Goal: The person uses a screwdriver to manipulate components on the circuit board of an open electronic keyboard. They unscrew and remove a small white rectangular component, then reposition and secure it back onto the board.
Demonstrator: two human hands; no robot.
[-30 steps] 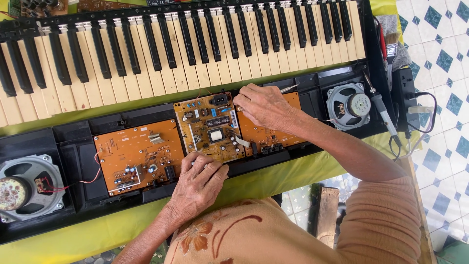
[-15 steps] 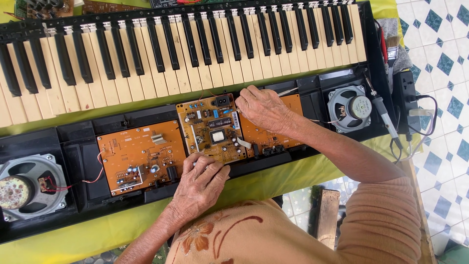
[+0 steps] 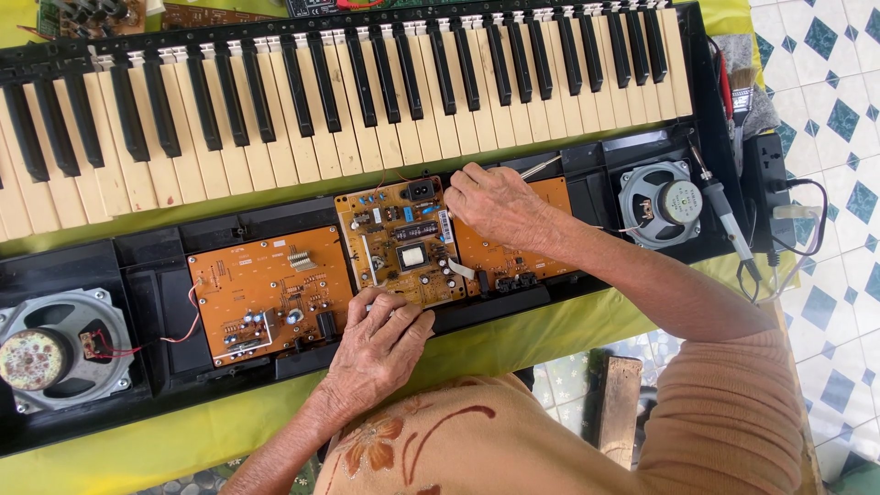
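The left grip (image 3: 380,344) presses, fingers curled, on the near edge of the middle board (image 3: 403,243), grasping nothing I can make out. The right grip (image 3: 490,203) (knuckles up) clenches a thin screwdriver (image 3: 541,166) at that board's far right corner, just below the keys (image 3: 367,101).

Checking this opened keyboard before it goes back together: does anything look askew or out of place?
Yes: the middle brown circuit board sits tilted, overlapping the orange board beside it, with the left hand and right hand on its edges.
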